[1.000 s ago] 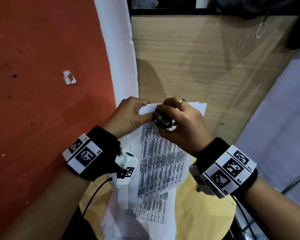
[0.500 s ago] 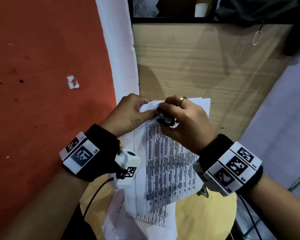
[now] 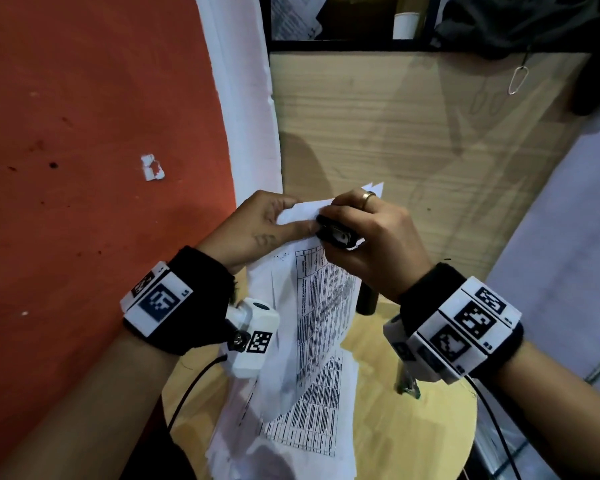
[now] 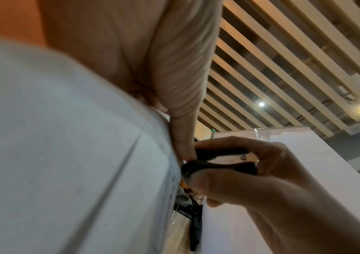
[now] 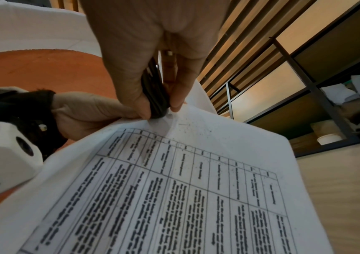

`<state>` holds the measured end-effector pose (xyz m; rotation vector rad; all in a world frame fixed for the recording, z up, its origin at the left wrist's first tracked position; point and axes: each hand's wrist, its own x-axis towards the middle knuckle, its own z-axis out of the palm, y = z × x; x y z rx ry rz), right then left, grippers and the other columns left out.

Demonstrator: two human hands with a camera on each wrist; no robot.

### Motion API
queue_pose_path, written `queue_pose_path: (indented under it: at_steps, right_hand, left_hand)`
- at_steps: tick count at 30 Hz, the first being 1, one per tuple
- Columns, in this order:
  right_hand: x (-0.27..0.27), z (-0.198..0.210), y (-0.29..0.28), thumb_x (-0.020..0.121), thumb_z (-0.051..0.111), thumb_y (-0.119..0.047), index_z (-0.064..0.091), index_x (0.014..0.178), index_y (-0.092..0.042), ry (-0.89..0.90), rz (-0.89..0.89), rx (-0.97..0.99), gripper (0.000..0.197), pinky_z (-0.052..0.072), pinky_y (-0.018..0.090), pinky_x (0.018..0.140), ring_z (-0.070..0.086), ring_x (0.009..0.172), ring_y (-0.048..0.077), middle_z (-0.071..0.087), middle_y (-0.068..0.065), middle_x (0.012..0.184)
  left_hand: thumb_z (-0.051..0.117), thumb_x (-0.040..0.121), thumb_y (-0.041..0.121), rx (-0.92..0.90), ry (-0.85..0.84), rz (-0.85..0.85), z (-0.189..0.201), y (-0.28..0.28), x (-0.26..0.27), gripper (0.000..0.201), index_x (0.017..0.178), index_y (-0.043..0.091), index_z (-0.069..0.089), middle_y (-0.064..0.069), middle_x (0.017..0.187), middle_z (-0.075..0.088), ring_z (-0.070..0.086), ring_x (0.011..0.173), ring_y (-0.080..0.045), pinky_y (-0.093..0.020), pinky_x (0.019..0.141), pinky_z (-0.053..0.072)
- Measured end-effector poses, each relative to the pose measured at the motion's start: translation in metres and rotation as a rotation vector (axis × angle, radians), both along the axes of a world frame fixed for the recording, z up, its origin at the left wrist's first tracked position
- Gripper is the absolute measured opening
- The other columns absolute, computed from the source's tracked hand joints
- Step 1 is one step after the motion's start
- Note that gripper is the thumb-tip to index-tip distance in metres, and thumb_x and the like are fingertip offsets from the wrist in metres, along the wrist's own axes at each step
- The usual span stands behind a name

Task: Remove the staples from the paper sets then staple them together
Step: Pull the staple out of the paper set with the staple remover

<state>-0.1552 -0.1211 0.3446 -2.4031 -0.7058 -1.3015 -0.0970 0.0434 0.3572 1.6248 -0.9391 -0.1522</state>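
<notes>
— What does your right hand [image 3: 368, 244] have?

— I pinch a small black staple remover with a metal plate [image 3: 336, 233] between thumb and forefinger. Its front end presses on the top corner of the white printed paper set with black tables [image 3: 323, 306].

— And the left hand [image 3: 257, 230]?

— My left hand pinches the same top edge, thumb on the face of the sheet, fingers curled behind it, just beside the remover. The two thumbs nearly touch.

— Where does the paper hang?

— It drops from my hands toward my wrists, raised above more white printed sheets [image 3: 302, 427] on the round pale wooden tabletop [image 3: 413, 445] below my forearms.

— Beyond your fingers?

— A light wood-grain panel [image 3: 413, 140]; left of my left hand, an orange-red wall [image 3: 84, 133].
</notes>
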Motion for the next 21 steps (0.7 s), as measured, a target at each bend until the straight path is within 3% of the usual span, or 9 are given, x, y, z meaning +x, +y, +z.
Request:
queue_pose_path:
  at_steps: [4,7,9,13,16,21]
  right_hand:
    - [0.0,-0.003,-0.005,0.069,0.069,-0.011,0.071,0.095,-0.002,0.054,0.043,0.073,0.028,0.054,0.035,0.066,0.064,0.078,0.024,0.066,0.01,0.092]
    - [0.002,-0.005,-0.008,0.069,0.071,-0.008,0.071,0.096,-0.001,0.09,0.115,0.174,0.028,0.049,0.017,0.073,0.059,0.081,0.012,0.065,0.01,0.091]
    - [0.003,-0.005,-0.01,0.067,0.073,-0.006,0.071,0.096,0.0,0.099,0.142,0.225,0.029,0.045,0.01,0.075,0.056,0.082,0.006,0.064,0.006,0.09]
    - [0.003,-0.003,-0.011,0.065,0.074,-0.006,0.072,0.095,-0.001,0.11,0.166,0.293,0.03,0.049,0.015,0.073,0.059,0.084,0.006,0.061,-0.001,0.09]
    - [0.003,-0.001,-0.011,0.065,0.074,-0.007,0.072,0.094,-0.002,0.103,0.168,0.283,0.03,0.05,0.017,0.076,0.06,0.083,0.007,0.062,-0.001,0.09]
    - [0.005,0.001,-0.014,0.064,0.074,-0.007,0.072,0.094,-0.001,0.118,0.168,0.277,0.031,0.049,0.015,0.075,0.06,0.082,0.007,0.063,0.0,0.09]
  left_hand:
    - [0.061,0.082,0.001,-0.02,0.052,-0.022,0.0,-0.004,0.001,0.014,0.085,0.013,0.067,0.012,0.071,0.072,0.065,0.067,0.003,-0.01,0.063,0.048]
    - [0.059,0.084,-0.002,-0.033,0.046,-0.008,-0.002,-0.006,0.003,0.017,0.081,0.013,0.066,0.012,0.066,0.071,0.064,0.062,0.003,-0.009,0.059,0.047]
    - [0.059,0.085,-0.001,-0.042,0.041,0.002,-0.003,-0.006,0.004,0.017,0.081,0.013,0.067,0.01,0.067,0.071,0.064,0.062,0.002,-0.01,0.059,0.048]
    - [0.063,0.084,0.008,-0.048,0.04,0.033,-0.005,-0.005,0.008,0.008,0.086,0.011,0.07,0.001,0.079,0.072,0.066,0.074,-0.01,-0.021,0.069,0.052]
    - [0.064,0.084,0.011,-0.038,0.007,0.062,-0.007,-0.004,0.011,0.007,0.086,0.009,0.07,-0.003,0.081,0.071,0.064,0.074,-0.012,-0.024,0.069,0.05]
    - [0.066,0.086,0.014,-0.009,-0.172,0.125,-0.008,-0.007,0.012,0.011,0.076,0.012,0.068,0.009,0.067,0.065,0.056,0.065,-0.003,-0.019,0.062,0.043]
